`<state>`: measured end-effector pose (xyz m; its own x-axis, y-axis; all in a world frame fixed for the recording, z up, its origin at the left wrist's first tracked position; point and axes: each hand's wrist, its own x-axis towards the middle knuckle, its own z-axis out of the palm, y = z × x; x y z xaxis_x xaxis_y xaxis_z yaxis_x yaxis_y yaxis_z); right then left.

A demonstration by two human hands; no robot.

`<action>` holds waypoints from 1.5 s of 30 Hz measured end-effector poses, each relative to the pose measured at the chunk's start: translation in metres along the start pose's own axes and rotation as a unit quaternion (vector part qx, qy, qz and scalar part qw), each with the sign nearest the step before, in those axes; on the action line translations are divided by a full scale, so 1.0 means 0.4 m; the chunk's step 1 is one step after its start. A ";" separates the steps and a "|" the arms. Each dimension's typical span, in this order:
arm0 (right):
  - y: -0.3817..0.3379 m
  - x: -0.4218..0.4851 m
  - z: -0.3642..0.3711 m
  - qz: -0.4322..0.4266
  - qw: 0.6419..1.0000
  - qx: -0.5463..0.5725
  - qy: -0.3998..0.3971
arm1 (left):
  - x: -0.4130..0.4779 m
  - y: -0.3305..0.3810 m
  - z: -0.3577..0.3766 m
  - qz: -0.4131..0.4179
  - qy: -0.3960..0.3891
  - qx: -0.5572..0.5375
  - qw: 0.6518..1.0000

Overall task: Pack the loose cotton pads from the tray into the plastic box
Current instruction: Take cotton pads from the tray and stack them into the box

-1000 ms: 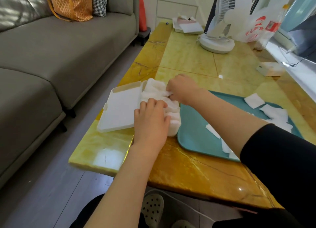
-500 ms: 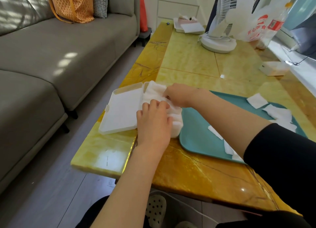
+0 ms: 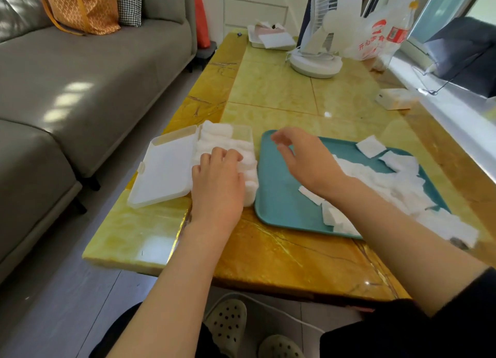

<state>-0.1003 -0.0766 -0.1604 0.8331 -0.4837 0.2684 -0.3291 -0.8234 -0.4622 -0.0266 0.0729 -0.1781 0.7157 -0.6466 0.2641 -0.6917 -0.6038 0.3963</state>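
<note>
The plastic box (image 3: 243, 133) stands at the left centre of the frame on the yellow marbled bench (image 3: 268, 258). Its white lid (image 3: 163, 170) is laid open flat to the left, and its base touches or stands just beside the left edge of the teal tray (image 3: 279, 199). The base is heaped with cotton pads (image 3: 228, 144), which rise above its rim. The left hand (image 3: 217, 186) rests on the near part of that heap. Its fingers bend down into the pads with the tips hidden, so it cannot be told whether the grip is clamped on them or only pressing. The right hand (image 3: 303, 159) hangs over the left end of the tray, its grip apart, fingers spread and loosely curved, holding nothing. The loose pads (image 3: 389, 180) lie scattered over the right and near parts of the tray, some overlapping, and a few spill past its lower right corner. A white fan (image 3: 316, 62) and a plastic bag (image 3: 375, 41) stand at the top right of the bench. A grey sofa (image 3: 80, 76) fills the left of the frame, with an orange bag (image 3: 80, 6) on it.
</note>
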 end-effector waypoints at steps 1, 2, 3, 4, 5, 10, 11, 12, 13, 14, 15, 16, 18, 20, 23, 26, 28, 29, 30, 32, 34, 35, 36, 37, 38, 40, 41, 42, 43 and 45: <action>0.016 -0.028 -0.012 0.023 0.999 -0.009 0.023 | -0.005 0.011 0.001 0.019 0.009 -0.010 1.000; 0.034 -0.054 -0.023 0.049 0.998 -0.025 0.041 | -0.010 0.025 0.004 0.045 0.015 -0.023 0.999; 0.054 -0.081 -0.031 0.076 0.995 -0.047 0.050 | -0.017 0.041 0.010 0.074 0.014 -0.036 0.997; 0.075 -0.106 -0.038 0.100 0.991 -0.071 0.051 | -0.026 0.058 0.017 0.102 0.007 -0.045 0.994; 0.099 -0.134 -0.045 0.120 0.987 -0.095 0.045 | -0.036 0.079 0.028 0.128 -0.006 -0.049 0.991; 0.167 -0.193 -0.054 0.187 0.948 -0.258 -0.025 | -0.064 0.125 0.091 0.190 -0.115 -0.033 0.974; 0.174 -0.197 -0.059 0.201 0.938 -0.283 -0.021 | -0.063 0.128 0.105 0.188 -0.139 -0.017 0.972; 0.179 -0.199 -0.064 0.215 0.929 -0.302 -0.012 | -0.063 0.130 0.116 0.184 -0.159 0.001 0.970; 0.183 -0.201 -0.070 0.227 0.922 -0.315 0.000 | -0.061 0.133 0.127 0.180 -0.174 0.016 0.968; 0.188 -0.204 -0.075 0.239 0.917 -0.319 0.010 | -0.060 0.138 0.134 0.176 -0.184 0.029 0.967; 0.194 -0.206 -0.077 0.253 0.915 -0.315 0.019 | -0.060 0.141 0.139 0.172 -0.189 0.037 0.966; 0.201 -0.210 -0.083 0.270 0.914 -0.302 0.021 | -0.059 0.148 0.143 0.169 -0.191 0.042 0.966; 0.222 -0.218 -0.091 0.291 0.923 -0.249 0.012 | -0.059 0.159 0.149 0.165 -0.190 0.054 0.966; 0.242 -0.223 -0.099 0.291 0.939 -0.181 0.013 | -0.060 0.166 0.153 0.160 -0.190 0.065 0.967; 0.257 -0.224 -0.108 0.279 0.948 -0.144 0.055 | -0.061 0.175 0.156 0.156 -0.188 0.075 0.967; 0.238 -0.225 -0.102 0.253 0.956 -0.136 0.060 | -0.058 0.180 0.156 0.149 -0.196 0.068 0.967; 0.216 -0.227 -0.093 0.228 0.964 -0.131 0.051 | -0.058 0.180 0.157 0.134 -0.197 0.046 0.970; 0.204 -0.227 -0.086 0.215 0.967 -0.127 0.047 | -0.058 0.180 0.155 0.120 -0.190 0.027 0.974; 0.195 -0.226 -0.079 0.201 0.971 -0.122 0.045 | -0.060 0.182 0.153 0.101 -0.175 0.001 0.979; 0.178 -0.223 -0.066 0.180 0.976 -0.113 0.044 | -0.062 0.192 0.146 0.074 -0.128 -0.062 0.987; 0.165 -0.219 -0.059 0.169 0.979 -0.102 0.044 | -0.065 0.205 0.142 0.101 -0.080 -0.105 0.986; 0.161 -0.218 -0.058 0.166 0.980 -0.098 0.045 | -0.067 0.212 0.142 0.134 -0.068 -0.106 0.983; 0.159 -0.217 -0.058 0.163 0.981 -0.095 0.045 | -0.070 0.218 0.142 0.170 -0.066 -0.102 0.978; 0.159 -0.216 -0.058 0.163 0.981 -0.093 0.045 | -0.072 0.223 0.144 0.198 -0.075 -0.096 0.973; 0.160 -0.216 -0.058 0.166 0.981 -0.089 0.047 | -0.076 0.226 0.146 0.217 -0.093 -0.090 0.968; 0.167 -0.214 -0.059 0.174 0.980 -0.082 0.056 | -0.079 0.228 0.152 0.226 -0.121 -0.074 0.964; 0.171 -0.214 -0.058 0.177 0.979 -0.078 0.067 | -0.079 0.227 0.156 0.225 -0.128 -0.064 0.964; 0.175 -0.212 -0.057 0.177 0.978 -0.073 0.085 | -0.078 0.224 0.159 0.224 -0.131 -0.056 0.964; 0.179 -0.211 -0.058 0.174 0.976 -0.066 0.109 | -0.078 0.222 0.162 0.224 -0.134 -0.051 0.964; 0.180 -0.209 -0.062 0.158 0.972 -0.045 0.166 | -0.079 0.222 0.167 0.224 -0.137 -0.054 0.963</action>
<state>-0.2048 -0.1026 -0.1951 0.4994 -0.7741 0.3889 -0.5958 -0.6328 -0.4945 -0.1171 0.0086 -0.2102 0.2853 -0.9386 0.1940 -0.9003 -0.1930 0.3902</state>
